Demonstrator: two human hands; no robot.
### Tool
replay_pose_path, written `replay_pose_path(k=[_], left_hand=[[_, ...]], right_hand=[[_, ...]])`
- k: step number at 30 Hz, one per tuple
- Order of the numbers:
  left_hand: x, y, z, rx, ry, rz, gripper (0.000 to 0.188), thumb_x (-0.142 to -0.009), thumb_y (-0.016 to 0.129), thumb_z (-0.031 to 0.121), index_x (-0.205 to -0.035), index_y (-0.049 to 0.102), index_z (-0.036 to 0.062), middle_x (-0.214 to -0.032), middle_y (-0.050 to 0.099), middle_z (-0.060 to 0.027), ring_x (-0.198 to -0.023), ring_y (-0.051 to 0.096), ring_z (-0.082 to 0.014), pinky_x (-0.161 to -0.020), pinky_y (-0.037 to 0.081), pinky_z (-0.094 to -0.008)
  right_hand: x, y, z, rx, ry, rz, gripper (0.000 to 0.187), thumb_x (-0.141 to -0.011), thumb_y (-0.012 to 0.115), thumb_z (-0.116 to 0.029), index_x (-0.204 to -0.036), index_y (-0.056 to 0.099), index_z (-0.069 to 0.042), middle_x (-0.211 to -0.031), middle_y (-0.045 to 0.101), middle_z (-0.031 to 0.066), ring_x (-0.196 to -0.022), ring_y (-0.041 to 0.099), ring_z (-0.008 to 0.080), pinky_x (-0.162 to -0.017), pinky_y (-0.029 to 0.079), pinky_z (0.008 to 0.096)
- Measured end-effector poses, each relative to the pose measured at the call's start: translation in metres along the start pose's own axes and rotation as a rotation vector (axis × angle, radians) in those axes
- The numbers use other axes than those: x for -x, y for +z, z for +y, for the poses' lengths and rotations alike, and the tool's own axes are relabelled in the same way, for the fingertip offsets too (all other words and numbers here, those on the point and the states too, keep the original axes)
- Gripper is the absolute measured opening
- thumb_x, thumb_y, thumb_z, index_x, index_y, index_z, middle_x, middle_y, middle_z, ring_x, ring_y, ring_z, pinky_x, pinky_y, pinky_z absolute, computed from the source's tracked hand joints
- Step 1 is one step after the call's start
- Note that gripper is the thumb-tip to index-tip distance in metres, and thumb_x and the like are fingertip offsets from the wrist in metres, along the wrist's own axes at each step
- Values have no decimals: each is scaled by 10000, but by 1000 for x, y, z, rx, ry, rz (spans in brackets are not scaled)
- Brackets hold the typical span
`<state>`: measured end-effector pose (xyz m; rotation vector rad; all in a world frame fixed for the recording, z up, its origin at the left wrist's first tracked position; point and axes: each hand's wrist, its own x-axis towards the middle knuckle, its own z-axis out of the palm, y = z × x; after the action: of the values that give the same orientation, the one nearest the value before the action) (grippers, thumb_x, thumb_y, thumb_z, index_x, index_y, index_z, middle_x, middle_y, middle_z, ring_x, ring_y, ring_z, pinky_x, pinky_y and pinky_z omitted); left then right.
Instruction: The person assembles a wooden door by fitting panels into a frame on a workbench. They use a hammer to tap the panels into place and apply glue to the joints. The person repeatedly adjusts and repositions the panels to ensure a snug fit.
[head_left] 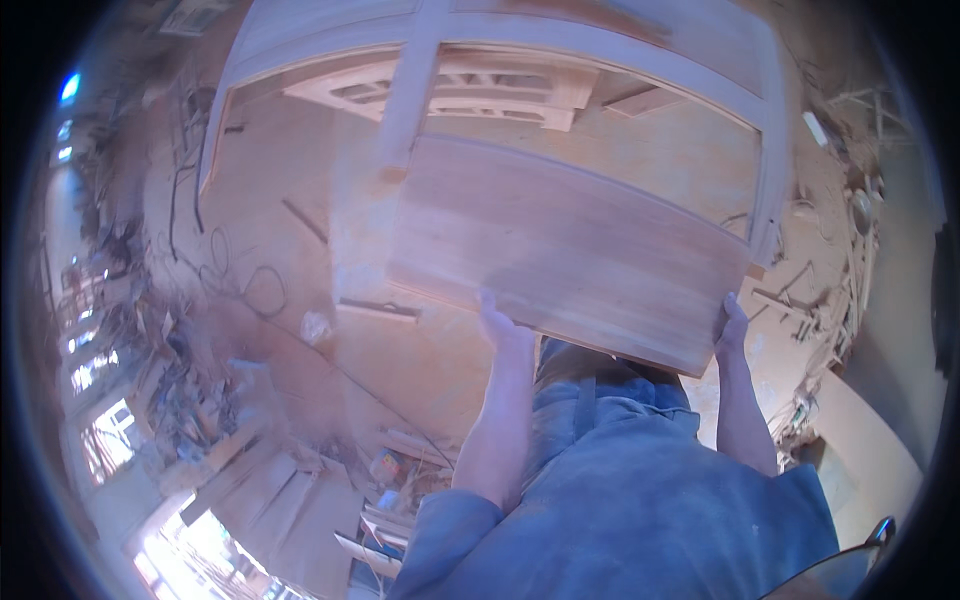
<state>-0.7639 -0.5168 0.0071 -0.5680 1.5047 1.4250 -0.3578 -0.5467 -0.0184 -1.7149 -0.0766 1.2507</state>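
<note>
I hold a flat rectangular wooden panel [570, 250] in front of my body, its near edge close to my waist. My left hand [503, 322] is closed on the near edge, thumb up and the other fingers hidden beneath. At the near right corner, my right hand [733, 322] grips the side edge. Beyond lies a large wooden frame [412, 95] with a middle bar and two side bars. The panel lies between the middle bar and the right side bar; whether its edges sit in grooves, I cannot tell.
Through the frame's openings shows a slatted wooden piece [490, 85]. A short wood strip [380, 311] and a looped cable [265, 290] lie on the dusty floor at left. Scraps and boards [270, 490] are heaped at lower left. More offcuts [790, 310] line the right side.
</note>
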Motion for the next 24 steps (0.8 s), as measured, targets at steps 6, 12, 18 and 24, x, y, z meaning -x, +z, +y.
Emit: replay_pose_path(k=[6,12,18,24], left_hand=[[-17,-34,-42,-90,-15,-467,554,-1028,428,464,-1417,525,82,-1420,562,-143,-1291,560,-354,-1043,504,-545],[14,-17,-8,-36,-206,-311,519,-1054,432,413,-1446,487,77,-1432,549,-138,-1344,512,-354,-1107,428,-572],[0,-24,-5,-284,-368,-36,583,-1026,510,388,-1486,419,41,-1539,423,-157,-1458,347,-340,-1235,179,-560],[-5,-29,-9,-357,-336,148,530,-927,611,201,-1395,470,-4,-1453,467,-174,-1427,376,-342,-1231,194,-558]], right_hand=[[-53,-60,27,722,-111,209,248,-930,668,-325,-936,645,-78,-733,639,16,-651,615,216,-648,519,416],[-61,118,-123,1057,-981,264,390,-824,701,-139,-1160,610,36,-1135,614,259,-1125,570,424,-965,470,466],[-187,326,-219,1115,-1222,-149,499,-888,664,-209,-1339,564,-22,-1357,579,208,-1277,541,384,-1071,453,473],[-218,445,-208,1347,-1120,-315,447,-887,660,-174,-1298,560,-29,-1404,543,194,-1277,544,387,-1018,493,491]])
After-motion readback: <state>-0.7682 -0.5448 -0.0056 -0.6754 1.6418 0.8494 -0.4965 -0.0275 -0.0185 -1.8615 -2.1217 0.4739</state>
